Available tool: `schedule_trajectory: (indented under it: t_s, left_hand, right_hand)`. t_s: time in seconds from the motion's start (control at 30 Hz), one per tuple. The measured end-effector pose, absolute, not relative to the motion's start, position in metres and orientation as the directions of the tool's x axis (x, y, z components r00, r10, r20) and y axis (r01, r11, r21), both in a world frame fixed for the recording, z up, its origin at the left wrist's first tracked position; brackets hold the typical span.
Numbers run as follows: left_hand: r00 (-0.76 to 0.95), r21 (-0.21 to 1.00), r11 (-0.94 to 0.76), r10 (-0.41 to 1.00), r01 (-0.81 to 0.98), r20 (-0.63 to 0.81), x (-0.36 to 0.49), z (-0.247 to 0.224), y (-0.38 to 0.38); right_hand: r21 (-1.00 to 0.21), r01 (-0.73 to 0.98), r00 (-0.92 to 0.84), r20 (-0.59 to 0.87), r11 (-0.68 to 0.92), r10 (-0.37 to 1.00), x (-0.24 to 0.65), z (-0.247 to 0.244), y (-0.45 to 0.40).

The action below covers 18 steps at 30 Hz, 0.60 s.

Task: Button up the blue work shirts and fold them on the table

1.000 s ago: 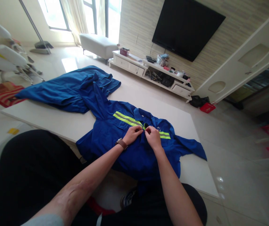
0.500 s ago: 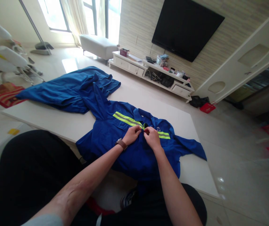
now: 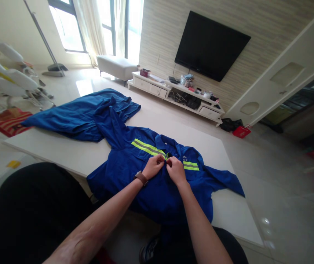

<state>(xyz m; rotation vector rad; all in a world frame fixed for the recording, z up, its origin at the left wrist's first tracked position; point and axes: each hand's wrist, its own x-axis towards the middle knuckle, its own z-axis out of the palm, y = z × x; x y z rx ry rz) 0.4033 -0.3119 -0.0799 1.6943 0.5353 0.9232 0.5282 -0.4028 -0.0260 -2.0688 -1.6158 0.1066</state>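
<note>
Tipped slightly upward since half a second earlier, the wearer's gaze now took in the room from a higher angle, while both hands had stayed at the same spot on the cloth. Blue work jacket (image 3: 159, 194) lay front up on the white table (image 3: 63, 154), its collar (image 3: 172, 145) away from the person and its lower part hanging over the near edge. Both hands met at its front opening, level with the yellow-green reflective stripe (image 3: 148, 147). From where I stood, the left hand (image 3: 153, 167) curled inward at the end of a slanting forearm, a brown-strapped watch (image 3: 140, 178) at the wrist. Its thumb and fingers were drawn narrow, pinching fabric. The right hand (image 3: 175, 170) came up from the other side, bent toward its partner, fingertips likewise closed on the opening's edge; whether a button sat between them I could not tell. One sleeve lay against a second blue garment (image 3: 77, 113), heaped at the table's far left. Beyond stood a long white TV cabinet (image 3: 142, 85) with small things on top, a pale upholstered bench (image 3: 117, 68) near the curtain (image 3: 87, 33), and a black television (image 3: 212, 46) on the wall.
</note>
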Motion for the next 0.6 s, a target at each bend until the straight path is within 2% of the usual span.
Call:
schedule_trajectory:
  t_s: [0.33, 0.5, 0.6]
  left_hand:
    - [0.551, 0.952, -0.301, 0.786, -0.053, 0.28, 0.4014, -0.077, -0.3101]
    - [0.589, 0.972, -0.152, 0.775, -0.179, 0.229, 0.4051, -0.0832, -0.3093]
    - [0.596, 0.969, -0.119, 0.77, -0.217, 0.228, 0.4067, -0.085, -0.3086]
  right_hand:
    - [-0.408, 0.899, 0.28, 0.257, -0.158, 0.925, 0.5235, -0.0243, -0.4032]
    - [-0.423, 0.891, 0.296, 0.265, -0.166, 0.918, 0.5223, -0.0226, -0.4033]
    - [-0.43, 0.885, 0.315, 0.271, -0.178, 0.91, 0.5216, -0.0215, -0.4032]
